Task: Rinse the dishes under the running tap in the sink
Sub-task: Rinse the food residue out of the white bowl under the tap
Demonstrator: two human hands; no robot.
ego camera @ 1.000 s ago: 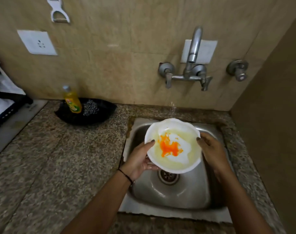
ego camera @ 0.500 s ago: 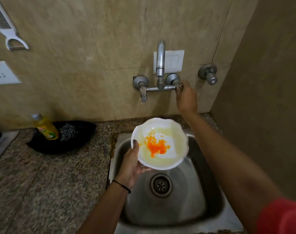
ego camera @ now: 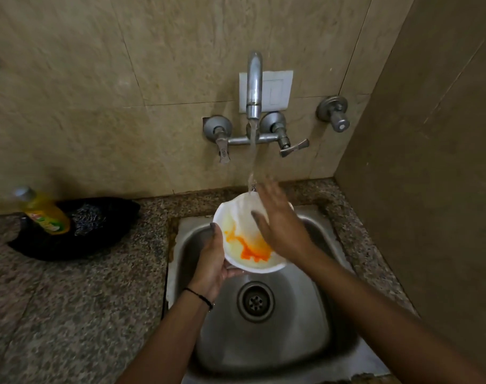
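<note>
Right hand [ego camera: 280,225] has left the tap handle [ego camera: 293,148] and now lies open-palmed, blurred, inside the white bowl [ego camera: 236,236], gripping nothing. Left hand [ego camera: 212,261] clasps the bowl's left rim over the steel sink [ego camera: 305,342]. Water stream [ego camera: 253,162] lands at the far rim — rinsing just begun; orange residue [ego camera: 250,248] remains. Next move probably needs rubbing and tilting the bowl under the flow.

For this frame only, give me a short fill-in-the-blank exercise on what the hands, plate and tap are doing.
1. The left hand holds the round white plate by its rim, above the steel ____.
2. Water from the chrome wall tap lands on the plate's ____ edge.
3. The food stain on the plate is ____ in colour.
4. The right hand lies flat and open over the plate's ____ half.

Missing words: sink; far; orange; right
</note>
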